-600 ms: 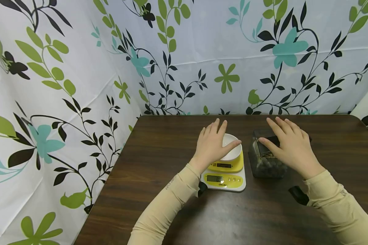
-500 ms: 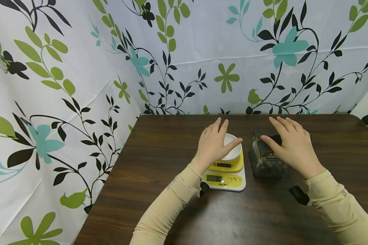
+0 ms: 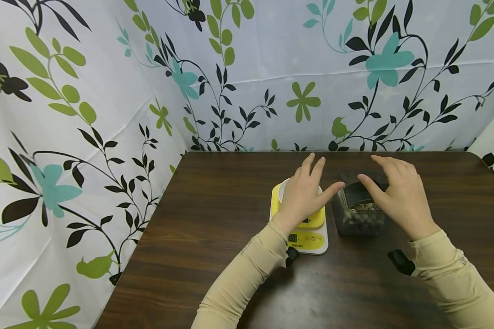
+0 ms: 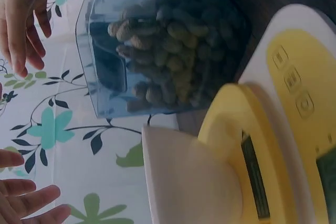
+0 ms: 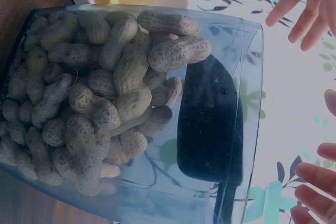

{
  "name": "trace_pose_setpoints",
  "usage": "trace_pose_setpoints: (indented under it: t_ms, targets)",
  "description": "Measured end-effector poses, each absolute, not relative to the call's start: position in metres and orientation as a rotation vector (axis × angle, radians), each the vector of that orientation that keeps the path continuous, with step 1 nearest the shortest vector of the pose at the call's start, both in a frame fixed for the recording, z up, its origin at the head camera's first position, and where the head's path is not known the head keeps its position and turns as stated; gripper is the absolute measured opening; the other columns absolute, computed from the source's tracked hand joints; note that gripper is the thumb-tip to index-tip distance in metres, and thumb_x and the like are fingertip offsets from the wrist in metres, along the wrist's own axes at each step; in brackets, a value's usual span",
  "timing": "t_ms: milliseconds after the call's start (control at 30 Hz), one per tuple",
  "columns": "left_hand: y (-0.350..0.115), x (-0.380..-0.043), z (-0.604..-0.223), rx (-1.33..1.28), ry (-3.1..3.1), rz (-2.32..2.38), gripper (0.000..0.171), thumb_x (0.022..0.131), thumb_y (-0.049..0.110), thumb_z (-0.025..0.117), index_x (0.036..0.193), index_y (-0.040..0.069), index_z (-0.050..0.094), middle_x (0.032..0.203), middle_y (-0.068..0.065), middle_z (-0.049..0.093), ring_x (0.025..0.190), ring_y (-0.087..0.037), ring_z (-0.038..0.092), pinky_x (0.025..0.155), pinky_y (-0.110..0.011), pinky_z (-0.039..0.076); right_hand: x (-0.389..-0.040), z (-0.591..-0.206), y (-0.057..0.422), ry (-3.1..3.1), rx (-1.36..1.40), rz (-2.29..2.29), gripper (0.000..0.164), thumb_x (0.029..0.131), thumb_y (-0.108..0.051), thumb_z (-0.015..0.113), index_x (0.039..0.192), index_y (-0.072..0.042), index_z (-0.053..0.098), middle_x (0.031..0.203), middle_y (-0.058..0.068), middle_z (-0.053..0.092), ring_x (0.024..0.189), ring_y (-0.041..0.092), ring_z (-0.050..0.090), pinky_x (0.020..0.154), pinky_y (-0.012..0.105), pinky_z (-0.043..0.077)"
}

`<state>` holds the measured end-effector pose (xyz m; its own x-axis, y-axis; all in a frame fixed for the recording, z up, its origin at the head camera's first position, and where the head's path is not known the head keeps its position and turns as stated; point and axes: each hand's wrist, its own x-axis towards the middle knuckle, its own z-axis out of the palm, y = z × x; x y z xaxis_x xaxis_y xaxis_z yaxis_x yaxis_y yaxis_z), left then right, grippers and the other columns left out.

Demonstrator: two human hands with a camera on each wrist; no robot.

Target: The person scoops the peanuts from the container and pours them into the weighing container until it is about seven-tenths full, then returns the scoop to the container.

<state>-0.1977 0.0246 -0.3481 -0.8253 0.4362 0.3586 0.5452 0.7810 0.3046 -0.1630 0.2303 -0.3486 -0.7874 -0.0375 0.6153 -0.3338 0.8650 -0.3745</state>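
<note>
My left hand (image 3: 304, 196) hovers over a yellow and white kitchen scale (image 3: 308, 241), fingers spread and holding nothing. On the scale sits a white bowl (image 4: 189, 182), partly hidden by that hand in the head view. My right hand (image 3: 405, 196) is held above a clear plastic container (image 3: 360, 225), its fingers extended and nothing in them. Unshelled peanuts (image 5: 105, 98) fill the lower part of the container. A black scoop (image 5: 210, 124) with a handle rests inside on the peanuts' upper side.
Scale and container stand side by side on a dark wooden table (image 3: 214, 205). Behind and to the left hangs a white curtain (image 3: 247, 68) with a leaf and flower print. A dark wrist device (image 3: 401, 262) sits under the right cuff.
My left hand has moved to the right across the scale, covering more of the bowl. My right hand has shifted slightly right. Scale and container stay put.
</note>
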Motion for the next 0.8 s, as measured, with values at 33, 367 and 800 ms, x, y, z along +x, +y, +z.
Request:
trace_pose_setpoints:
  t_ms: [33, 367, 800]
  targets:
    - [0.027, -0.197, -0.348, -0.768, -2.705, -0.6, 0.071, 0.091, 0.058, 0.045, 0.145, 0.014, 0.034, 0.151, -0.011, 0.031, 0.123, -0.025, 0.052, 0.092, -0.036, 0.05, -0.163, -0.349, 0.231, -2.406, 0.267, 0.633, 0.057, 0.083, -0.027, 0.07, 0.129, 0.001, 0.053, 0.122, 0.029, 0.056, 0.117, 0.046, 0.044, 0.1, 0.061, 0.03]
    - [0.041, -0.189, -0.359, -0.814, -2.735, -0.865, 0.073, 0.092, 0.055, 0.046, 0.149, 0.016, 0.023, 0.152, -0.01, 0.027, 0.134, -0.025, 0.041, 0.099, -0.038, 0.046, -0.162, -0.353, 0.24, -2.381, 0.135, 0.768, 0.065, 0.083, -0.039, 0.069, 0.131, 0.0, 0.052, 0.128, 0.029, 0.052, 0.12, 0.048, 0.042, 0.103, 0.06, 0.028]
    - [0.058, -0.182, -0.382, -0.889, -2.758, -1.129, 0.078, 0.091, 0.054, 0.048, 0.151, 0.02, 0.012, 0.153, -0.011, 0.022, 0.133, -0.024, 0.041, 0.104, -0.034, 0.042, -0.156, -0.369, 0.26, -2.323, -0.163, 1.033, 0.058, 0.09, -0.04, 0.059, 0.134, -0.005, 0.049, 0.133, 0.024, 0.049, 0.127, 0.044, 0.035, 0.104, 0.06, 0.025]
